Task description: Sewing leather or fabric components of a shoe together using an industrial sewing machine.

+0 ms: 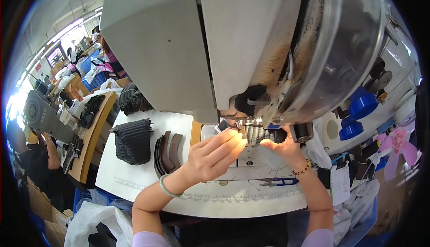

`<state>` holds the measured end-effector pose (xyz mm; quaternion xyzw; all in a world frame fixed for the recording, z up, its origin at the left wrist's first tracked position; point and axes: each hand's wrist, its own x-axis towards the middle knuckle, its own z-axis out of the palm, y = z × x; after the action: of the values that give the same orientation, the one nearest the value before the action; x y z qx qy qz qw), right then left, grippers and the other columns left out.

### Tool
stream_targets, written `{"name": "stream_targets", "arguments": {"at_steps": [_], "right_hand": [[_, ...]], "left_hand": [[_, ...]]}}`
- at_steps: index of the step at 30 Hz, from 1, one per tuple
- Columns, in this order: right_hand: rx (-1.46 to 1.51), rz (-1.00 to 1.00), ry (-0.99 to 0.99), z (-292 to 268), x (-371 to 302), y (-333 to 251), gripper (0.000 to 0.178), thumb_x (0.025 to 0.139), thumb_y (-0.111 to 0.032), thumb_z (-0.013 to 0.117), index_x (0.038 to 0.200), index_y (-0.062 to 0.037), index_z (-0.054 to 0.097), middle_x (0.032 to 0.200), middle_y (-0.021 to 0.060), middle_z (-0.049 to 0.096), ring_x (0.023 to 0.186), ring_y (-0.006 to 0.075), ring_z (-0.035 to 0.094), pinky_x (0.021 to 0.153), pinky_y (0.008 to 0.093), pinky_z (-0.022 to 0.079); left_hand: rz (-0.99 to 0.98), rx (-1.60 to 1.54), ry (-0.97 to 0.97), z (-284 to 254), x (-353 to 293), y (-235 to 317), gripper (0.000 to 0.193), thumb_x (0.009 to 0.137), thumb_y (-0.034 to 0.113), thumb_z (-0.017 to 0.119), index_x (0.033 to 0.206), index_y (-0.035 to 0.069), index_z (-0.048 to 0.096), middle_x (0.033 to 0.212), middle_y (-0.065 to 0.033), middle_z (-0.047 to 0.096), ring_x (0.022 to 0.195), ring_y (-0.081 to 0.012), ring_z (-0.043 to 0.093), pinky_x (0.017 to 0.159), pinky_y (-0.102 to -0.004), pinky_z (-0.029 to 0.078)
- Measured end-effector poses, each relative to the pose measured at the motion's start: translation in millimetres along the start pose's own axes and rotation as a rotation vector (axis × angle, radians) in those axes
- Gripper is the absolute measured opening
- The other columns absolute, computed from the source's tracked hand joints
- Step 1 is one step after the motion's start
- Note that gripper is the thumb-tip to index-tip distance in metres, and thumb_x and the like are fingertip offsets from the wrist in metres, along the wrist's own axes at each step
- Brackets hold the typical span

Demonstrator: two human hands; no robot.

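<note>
My left hand [216, 155] is closed in a pinch at the lit needle area of a large grey sewing machine [156, 41]. What its fingertips hold is hidden. My right hand [286, 149] lies just right of the metal presser area [255, 133], thumb stretched left and fingers apart, partly hidden behind a dark cylindrical machine part [302, 132]. A small dark piece [276, 135] shows by that thumb; whether it is gripped is unclear. Left of my left hand, several curved dark strips [165, 153] lie near a stack of black ribbed pieces [133, 142].
Blue-handled thread snips [278, 182] lie on the white table [242, 202], whose front edge bears a ruler scale. Another black stack [133, 98] sits behind. Blue knobs [363, 106] are at the right. White plastic bags [96, 224] hang lower left. A co-worker [42, 166] sits far left.
</note>
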<state>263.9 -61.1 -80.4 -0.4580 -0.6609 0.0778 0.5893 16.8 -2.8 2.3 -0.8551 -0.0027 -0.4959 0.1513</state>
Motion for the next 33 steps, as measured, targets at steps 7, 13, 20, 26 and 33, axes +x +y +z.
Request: {"name": "stream_targets", "arguments": {"at_steps": [7, 13, 20, 26, 33], "right_hand": [[0.04, 0.109, 0.005, 1, -1, -7, 0.069, 0.068, -0.04, 0.088, 0.124, -0.0138, 0.058, 0.137, 0.0189, 0.042, 0.127, 0.0325, 0.04, 0.108, 0.0465, 0.031], [0.182, 0.335, 0.035, 8, 14, -40, 0.057, 0.064, -0.041, 0.089, 0.108, -0.0096, 0.069, 0.137, 0.0223, 0.042, 0.125, 0.0362, 0.038, 0.109, 0.0486, 0.029], [0.166, 0.314, 0.065, 10, 19, -47, 0.053, 0.064, -0.035, 0.089, 0.108, -0.0117, 0.07, 0.128, 0.0142, 0.052, 0.124, 0.0336, 0.038, 0.111, 0.0477, 0.025], [0.257, 0.289, 0.098, 11, 22, -49, 0.042, 0.068, -0.026, 0.086, 0.104, -0.0116, 0.071, 0.111, 0.0088, 0.062, 0.113, 0.0284, 0.045, 0.101, 0.044, 0.033], [0.044, 0.519, -0.189, -4, 28, -29, 0.064, 0.088, -0.029, 0.073, 0.131, 0.0051, 0.04, 0.119, 0.0161, 0.059, 0.108, 0.0227, 0.064, 0.097, 0.0361, 0.052]], "left_hand": [[-0.075, -0.032, 0.01, 1, -1, -1, 0.03, 0.067, -0.002, 0.075, 0.096, 0.003, 0.072, 0.092, -0.0056, 0.067, 0.084, -0.0228, 0.069, 0.068, -0.029, 0.057], [-0.18, -0.087, 0.055, 3, 3, -4, 0.029, 0.066, -0.001, 0.077, 0.095, 0.002, 0.072, 0.087, -0.0051, 0.066, 0.076, -0.0221, 0.067, 0.062, -0.0288, 0.054], [-0.196, -0.088, 0.069, 5, 7, -4, 0.028, 0.067, -0.002, 0.076, 0.094, 0.002, 0.072, 0.085, -0.0046, 0.065, 0.073, -0.0209, 0.065, 0.059, -0.028, 0.052], [-0.112, -0.007, 0.051, 8, 1, -4, 0.023, 0.068, 0.002, 0.075, 0.091, 0.002, 0.071, 0.087, -0.005, 0.065, 0.072, -0.0207, 0.064, 0.059, -0.0284, 0.052], [-0.116, 0.032, 0.012, 13, -3, -7, 0.023, 0.073, 0.005, 0.072, 0.095, 0.002, 0.067, 0.095, -0.0122, 0.064, 0.082, -0.0279, 0.064, 0.066, -0.0338, 0.053]]}}
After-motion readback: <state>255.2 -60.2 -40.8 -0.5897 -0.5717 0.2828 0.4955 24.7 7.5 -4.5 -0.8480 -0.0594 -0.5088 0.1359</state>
